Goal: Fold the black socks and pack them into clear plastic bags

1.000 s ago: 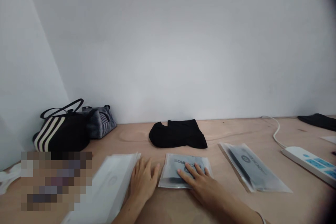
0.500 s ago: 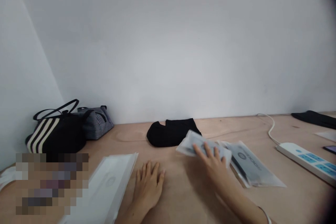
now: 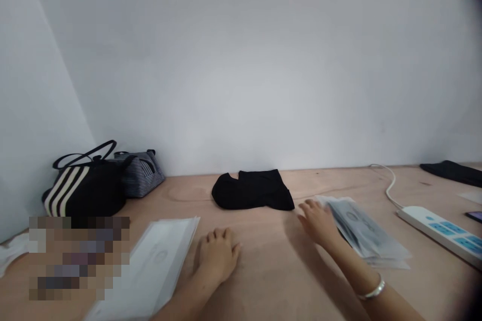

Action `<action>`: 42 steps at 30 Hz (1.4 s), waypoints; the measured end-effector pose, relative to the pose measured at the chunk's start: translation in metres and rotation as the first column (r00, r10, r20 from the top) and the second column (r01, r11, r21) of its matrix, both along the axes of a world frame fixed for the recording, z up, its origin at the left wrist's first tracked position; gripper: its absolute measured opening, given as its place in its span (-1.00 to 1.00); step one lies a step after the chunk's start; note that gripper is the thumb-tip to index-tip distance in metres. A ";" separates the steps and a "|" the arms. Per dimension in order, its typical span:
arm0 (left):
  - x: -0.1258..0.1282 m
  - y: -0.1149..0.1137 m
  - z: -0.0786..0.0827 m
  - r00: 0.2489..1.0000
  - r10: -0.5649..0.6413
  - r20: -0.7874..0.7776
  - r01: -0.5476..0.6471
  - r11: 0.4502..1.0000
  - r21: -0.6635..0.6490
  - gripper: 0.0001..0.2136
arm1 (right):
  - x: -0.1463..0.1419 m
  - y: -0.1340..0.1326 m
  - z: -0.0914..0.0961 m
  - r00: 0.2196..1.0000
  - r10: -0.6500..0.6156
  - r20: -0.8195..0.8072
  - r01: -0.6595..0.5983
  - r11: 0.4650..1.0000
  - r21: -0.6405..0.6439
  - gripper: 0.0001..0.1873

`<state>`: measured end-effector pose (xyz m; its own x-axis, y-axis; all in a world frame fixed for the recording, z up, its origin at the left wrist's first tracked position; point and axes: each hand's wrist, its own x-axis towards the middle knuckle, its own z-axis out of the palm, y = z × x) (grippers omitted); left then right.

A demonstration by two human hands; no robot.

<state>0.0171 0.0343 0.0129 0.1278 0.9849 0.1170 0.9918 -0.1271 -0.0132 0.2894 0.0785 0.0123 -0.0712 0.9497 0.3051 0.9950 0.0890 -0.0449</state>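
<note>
My left hand [image 3: 219, 254] rests palm down on the table, its fingers apart and a little bent, with nothing in it. Just left of it lies a stack of flat frosted plastic bags [image 3: 146, 266] with a faint printed logo. My right hand [image 3: 319, 220] hovers over the table, fingers spread and holding nothing. Close to its right is a pile of filled plastic bags [image 3: 365, 230], with dark contents and a logo, the top one blurred. Beyond both hands a folded black cloth item [image 3: 252, 190] with a cutout lies flat near the wall.
A black bag with white stripes [image 3: 90, 190] and a small striped pouch [image 3: 141, 175] stand at the back left. On the right are a white power strip [image 3: 440, 230] with its cable and another black cloth piece [image 3: 452, 170]. A pixelated patch covers the left front.
My right hand has let go of the filled plastic bag, which now lies on the pile at right. That hand has moved slightly up and right. The left hand stays on the table.
</note>
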 end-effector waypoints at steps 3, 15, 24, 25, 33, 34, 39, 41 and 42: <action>0.000 0.028 0.010 0.998 -0.053 0.017 0.053 0.998 0.029 -0.72 | -0.032 0.014 0.001 0.988 0.151 -0.026 -0.152 0.987 -0.047 -0.76; -0.008 0.099 0.001 0.997 -0.023 0.069 0.023 1.000 0.009 -0.74 | -0.061 0.062 -0.026 1.000 0.010 -0.005 -0.010 0.998 -0.057 -0.74; -0.022 0.040 0.036 0.946 -0.323 0.024 0.322 0.947 0.007 -0.89 | -0.028 -0.002 0.005 0.945 0.324 0.053 -0.309 0.932 -0.191 -0.86; -0.024 0.025 0.040 0.932 -0.361 0.027 0.362 0.932 -0.026 -0.91 | -0.022 -0.014 0.008 0.925 0.379 0.030 -0.361 0.900 -0.246 -0.91; -0.012 -0.017 0.016 0.899 -0.375 0.226 0.388 0.922 -0.015 -0.66 | -0.037 -0.036 0.017 0.858 0.440 -0.265 -0.498 0.841 -0.213 -0.65; -0.009 -0.014 0.007 0.910 -0.352 0.217 0.367 0.930 -0.030 -0.60 | -0.042 -0.032 0.011 0.877 0.419 -0.235 -0.461 0.871 -0.168 -0.56; -0.006 -0.016 -0.022 0.946 -0.255 0.202 0.285 0.948 -0.140 -0.48 | -0.045 -0.029 -0.026 0.875 0.447 -0.185 -0.483 0.831 -0.275 -0.33; -0.007 -0.028 -0.022 0.953 -0.230 0.196 0.266 0.947 -0.178 -0.46 | -0.041 -0.039 -0.031 0.856 0.479 -0.194 -0.516 0.810 -0.280 -0.35; -0.007 -0.034 -0.020 0.958 -0.217 0.190 0.255 0.945 -0.207 -0.45 | -0.039 -0.045 -0.032 0.847 0.492 -0.202 -0.532 0.801 -0.275 -0.36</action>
<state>0.0105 0.0002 -0.0070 0.3575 0.9315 -0.0671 0.9192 -0.3382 0.2017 0.2502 0.0334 -0.0196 -0.5571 0.8295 0.0401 0.7938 0.5461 -0.2678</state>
